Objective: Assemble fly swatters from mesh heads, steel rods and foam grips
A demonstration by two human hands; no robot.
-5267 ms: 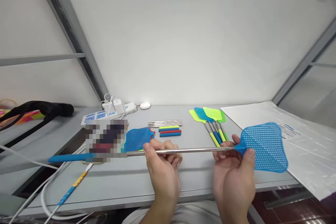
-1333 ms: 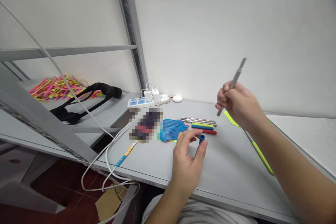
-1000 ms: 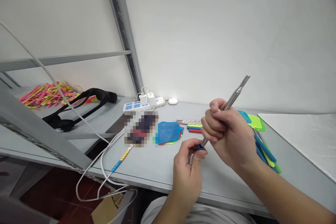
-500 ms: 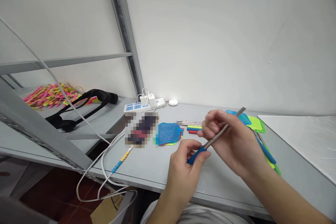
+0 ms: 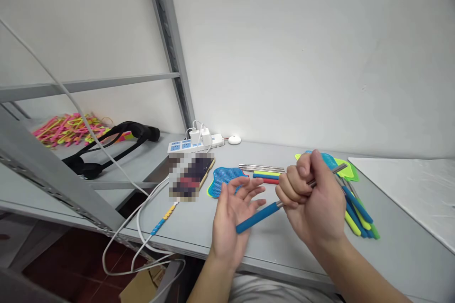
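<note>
My right hand (image 5: 313,199) is wrapped round a thin metal rod (image 5: 340,168), whose lower end enters a blue handle (image 5: 258,218). The rod slants up to the right through the fist. Palm up and fingers spread, my left hand (image 5: 232,218) lies open by the handle's free end, which meets or nearly meets the palm. Behind the left hand are blue mesh fly swatter heads (image 5: 223,180), a yellow-green one showing under them. Metal rods (image 5: 261,168) lie at the back beside a yellow, a blue (image 5: 265,176) and a red handle.
Fly swatters with blue and green handles (image 5: 359,203) lie to the right, near a white sheet (image 5: 408,194). Leftward are a partly blurred phone (image 5: 201,170), white cables (image 5: 138,227) and a power strip (image 5: 177,146). A metal shelf post (image 5: 170,33) rises behind.
My left hand has let go of the blue handle and opened. My right hand has closed into a fist round the rod, and the handle now shows along its length.
</note>
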